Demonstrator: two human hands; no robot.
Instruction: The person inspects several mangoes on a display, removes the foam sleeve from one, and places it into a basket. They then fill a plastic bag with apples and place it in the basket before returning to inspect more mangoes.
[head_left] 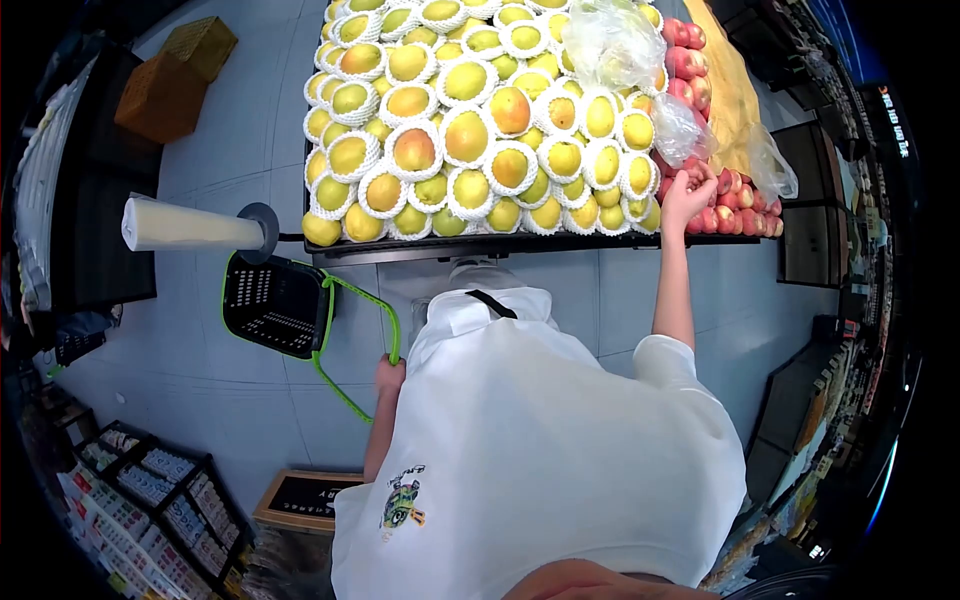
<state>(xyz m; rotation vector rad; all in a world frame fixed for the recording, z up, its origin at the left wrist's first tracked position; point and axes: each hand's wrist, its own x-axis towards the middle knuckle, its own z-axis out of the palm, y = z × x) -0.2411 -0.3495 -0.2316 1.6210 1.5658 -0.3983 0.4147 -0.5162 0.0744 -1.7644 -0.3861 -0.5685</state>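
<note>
Gripping a green handle (395, 325) with the left hand (390, 373)

Curled by red fruit (727, 219), upper right, with the right hand (692, 188); can't tell if holding any. Probably easy to bruise: cup softly, all around. Lift the black basket (308, 305), at left, by the handle; likely light and stiff.

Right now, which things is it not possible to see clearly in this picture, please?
All in the head view:
- Right hand: its own curled fingers hide whether it holds anything.
- Yellow fruit: the back rows are cut off by the top edge; a crumpled plastic bag obscures some.
- Framed sign: the shirt covers its right end.
- Shelf packages: lettering too small.
</note>
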